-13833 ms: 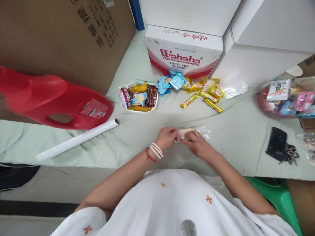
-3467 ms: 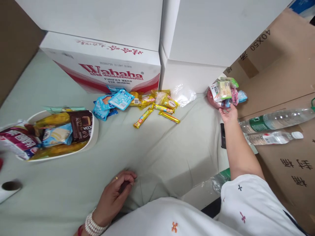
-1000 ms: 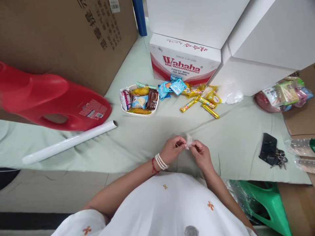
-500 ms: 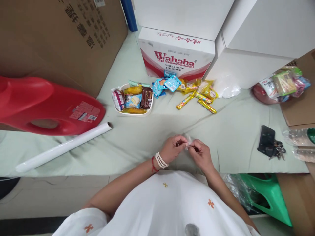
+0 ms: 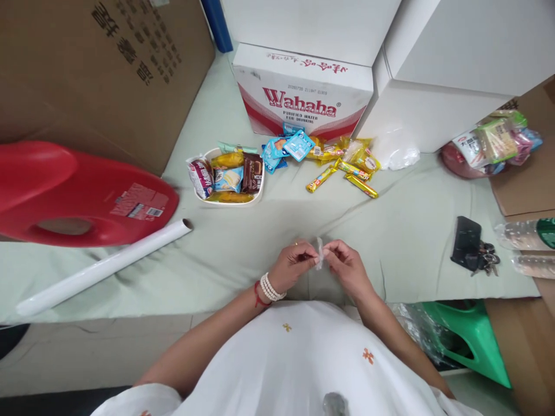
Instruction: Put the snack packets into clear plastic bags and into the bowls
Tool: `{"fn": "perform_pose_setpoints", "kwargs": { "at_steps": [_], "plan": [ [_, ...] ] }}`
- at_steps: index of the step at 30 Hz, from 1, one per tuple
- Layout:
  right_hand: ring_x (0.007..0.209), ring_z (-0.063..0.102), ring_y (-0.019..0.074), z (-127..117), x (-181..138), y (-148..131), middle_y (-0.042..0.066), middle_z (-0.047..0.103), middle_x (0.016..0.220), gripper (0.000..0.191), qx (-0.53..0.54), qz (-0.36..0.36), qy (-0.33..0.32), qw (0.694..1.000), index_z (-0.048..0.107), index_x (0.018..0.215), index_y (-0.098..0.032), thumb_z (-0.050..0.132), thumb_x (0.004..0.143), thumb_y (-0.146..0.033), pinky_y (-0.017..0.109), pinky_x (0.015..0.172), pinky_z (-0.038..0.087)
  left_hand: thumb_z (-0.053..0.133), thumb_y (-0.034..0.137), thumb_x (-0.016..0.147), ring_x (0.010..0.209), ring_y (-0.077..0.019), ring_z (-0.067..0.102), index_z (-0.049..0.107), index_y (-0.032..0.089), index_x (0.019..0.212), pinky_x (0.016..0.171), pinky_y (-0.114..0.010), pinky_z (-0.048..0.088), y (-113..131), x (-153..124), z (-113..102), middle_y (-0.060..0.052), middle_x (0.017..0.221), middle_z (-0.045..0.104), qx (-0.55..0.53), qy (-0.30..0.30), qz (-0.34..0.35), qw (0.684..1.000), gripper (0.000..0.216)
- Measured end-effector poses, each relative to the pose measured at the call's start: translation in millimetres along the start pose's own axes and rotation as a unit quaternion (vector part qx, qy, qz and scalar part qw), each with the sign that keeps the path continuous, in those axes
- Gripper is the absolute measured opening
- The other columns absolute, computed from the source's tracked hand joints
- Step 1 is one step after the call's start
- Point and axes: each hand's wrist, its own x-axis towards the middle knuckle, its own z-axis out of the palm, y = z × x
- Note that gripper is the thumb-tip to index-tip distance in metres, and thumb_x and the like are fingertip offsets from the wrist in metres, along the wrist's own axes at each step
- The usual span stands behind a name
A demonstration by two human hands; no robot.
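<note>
Between my two hands is a small piece of clear plastic film [image 5: 319,254], crumpled and narrow. My left hand [image 5: 297,266], with beads and a red cord at the wrist, pinches its left side. The fingertips of my right hand [image 5: 347,266] pinch the other side. Beyond them on the cloth stands a white container [image 5: 260,196] packed with wrapped snacks. To its right lie blue snack packets [image 5: 299,145] and several yellow wrapped sticks [image 5: 362,186]. A crumpled clear plastic bag [image 5: 401,151] sits farther right, against the white box.
A red plastic jug [image 5: 147,202] and a white roll [image 5: 108,266] lie at left, by a large cardboard box [image 5: 108,86]. A Wahaba-style printed carton [image 5: 303,86] stands behind. At right are a black pouch with keys [image 5: 466,242], a snack bowl [image 5: 459,163] and a green stool [image 5: 485,346].
The film between my fingers now stands up narrower and more upright. Both hands have moved slightly apart, and the whole view has shifted a little.
</note>
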Motion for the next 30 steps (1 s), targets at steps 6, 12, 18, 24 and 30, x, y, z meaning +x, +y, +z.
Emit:
{"fn": "perform_pose_setpoints", "kwargs": {
  "at_steps": [6, 12, 18, 24, 30],
  "plan": [
    [0.052, 0.034, 0.0086, -20.7, 4.2, -8.4, -0.004, 0.050, 0.064, 0.039, 0.082, 0.041, 0.013, 0.996, 0.062, 0.078, -0.022, 0.085, 0.073, -0.053, 0.021, 0.044, 0.026, 0.086, 0.049, 0.073, 0.068, -0.0117, 0.048, 0.064, 0.018, 0.073, 0.067, -0.026, 0.041, 3.1, -5.2, -24.9, 0.002, 0.072, 0.057, -0.076, 0.053, -0.066, 0.994, 0.038],
    [0.058, 0.045, 0.0109, -43.7, -3.2, -3.2, -0.002, 0.055, 0.070, 0.037, 0.078, 0.026, 0.008, 0.997, 0.064, 0.079, -0.023, 0.085, 0.075, -0.053, 0.022, 0.050, 0.038, 0.080, 0.046, 0.080, 0.067, -0.0115, 0.046, 0.064, 0.018, 0.078, 0.065, -0.025, 0.039, 6.2, -9.8, -48.9, 0.002, 0.074, 0.055, -0.037, 0.078, -0.065, 0.994, 0.032],
    [0.086, 0.062, 0.0188, -33.8, -6.3, 1.0, 0.004, 0.069, 0.097, 0.026, 0.079, -0.046, -0.020, 0.996, 0.070, 0.086, -0.026, 0.079, 0.084, -0.050, 0.031, 0.074, 0.054, 0.072, 0.045, 0.087, 0.118, -0.0263, 0.057, 0.064, 0.021, 0.118, 0.102, -0.040, 0.044, 25.1, -4.7, -34.4, -0.012, 0.124, 0.063, 0.194, 0.063, 0.118, 0.972, 0.040],
    [0.080, 0.064, 0.0178, -38.3, -4.0, -7.2, 0.003, 0.069, 0.089, 0.025, 0.130, -0.035, 0.003, 0.991, 0.069, 0.084, -0.027, 0.083, 0.081, -0.047, 0.034, 0.075, 0.058, 0.065, 0.041, 0.092, 0.093, -0.0241, 0.064, 0.070, 0.021, 0.088, 0.090, -0.039, 0.048, 8.2, 8.6, -15.3, -0.008, 0.092, 0.070, 0.275, -0.053, 0.064, 0.958, 0.021],
    [0.075, 0.064, 0.0154, -50.3, -4.6, -5.4, 0.000, 0.067, 0.082, 0.018, 0.242, -0.018, 0.041, 0.969, 0.067, 0.086, -0.027, 0.080, 0.083, -0.038, 0.030, 0.070, 0.060, 0.072, 0.046, 0.086, 0.097, -0.0209, 0.063, 0.066, 0.020, 0.103, 0.084, -0.032, 0.052, 4.5, 2.1, -17.4, -0.008, 0.105, 0.067, 0.163, 0.008, 0.022, 0.986, 0.031]
  ]
}}
